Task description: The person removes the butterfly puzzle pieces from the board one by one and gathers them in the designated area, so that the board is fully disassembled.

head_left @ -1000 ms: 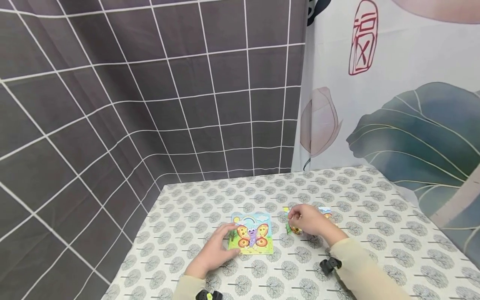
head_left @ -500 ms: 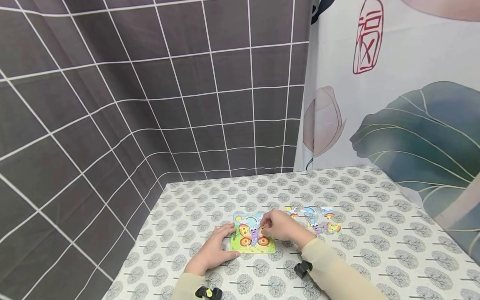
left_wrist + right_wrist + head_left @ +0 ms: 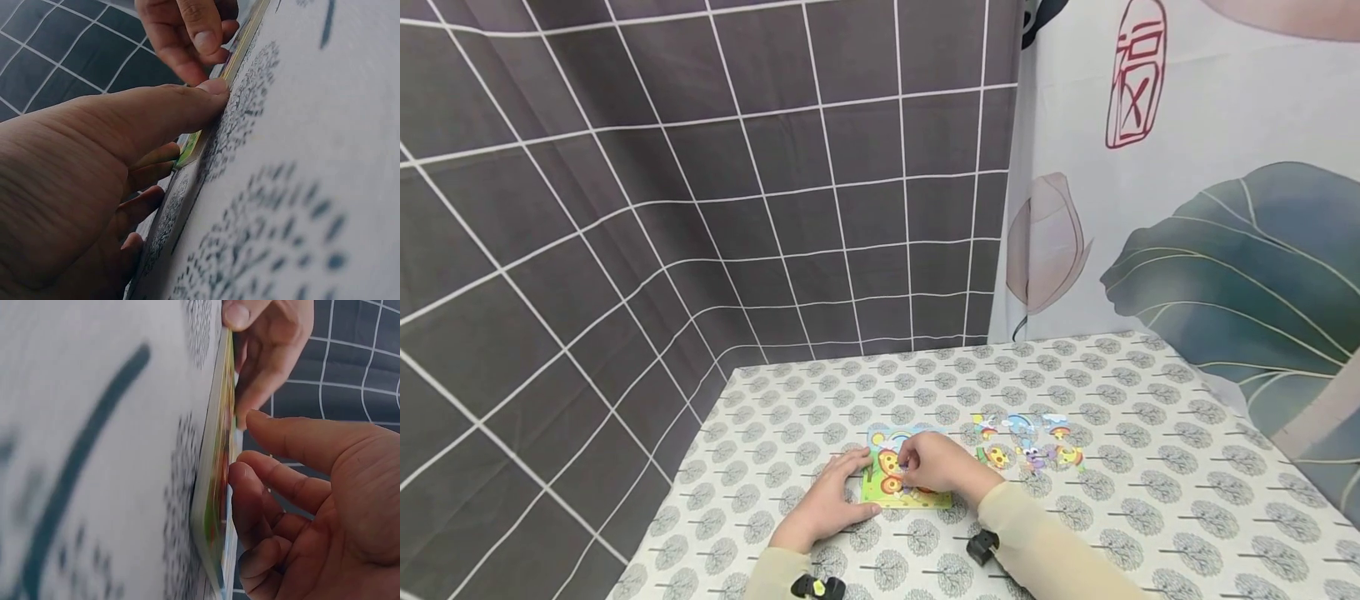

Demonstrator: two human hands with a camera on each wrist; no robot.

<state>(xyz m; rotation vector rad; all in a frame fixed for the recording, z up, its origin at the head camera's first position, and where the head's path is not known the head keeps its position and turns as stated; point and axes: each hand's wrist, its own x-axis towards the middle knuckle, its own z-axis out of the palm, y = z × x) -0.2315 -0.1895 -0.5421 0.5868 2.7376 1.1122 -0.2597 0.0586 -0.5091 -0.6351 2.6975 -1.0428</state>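
A square butterfly picture puzzle board (image 3: 901, 502) lies flat on the cloth. My left hand (image 3: 829, 502) rests at its left side, thumb along the near edge and fingers by the left edge; the left wrist view shows the thumb (image 3: 187, 103) against the board's edge. Over the butterfly's middle and right is my right hand (image 3: 942, 465), hiding that part. In the right wrist view its thumb (image 3: 294, 437) stands apart from the bent fingers (image 3: 247, 487), which are at the board's surface. No piece shows between them.
Right of the board lie several loose puzzle pieces: a sun piece (image 3: 984, 426), a rainbow piece (image 3: 1020, 426), a cloud piece (image 3: 1056, 423), a purple body piece (image 3: 1036, 457) and wing pieces (image 3: 1069, 456). The tree-print cloth (image 3: 1120, 500) covers the table. A dark grid curtain (image 3: 820, 208) hangs behind.
My right hand has moved left from the loose pieces onto the board, first over its right wing, then to its middle. The left hand has stayed at the board's left side.
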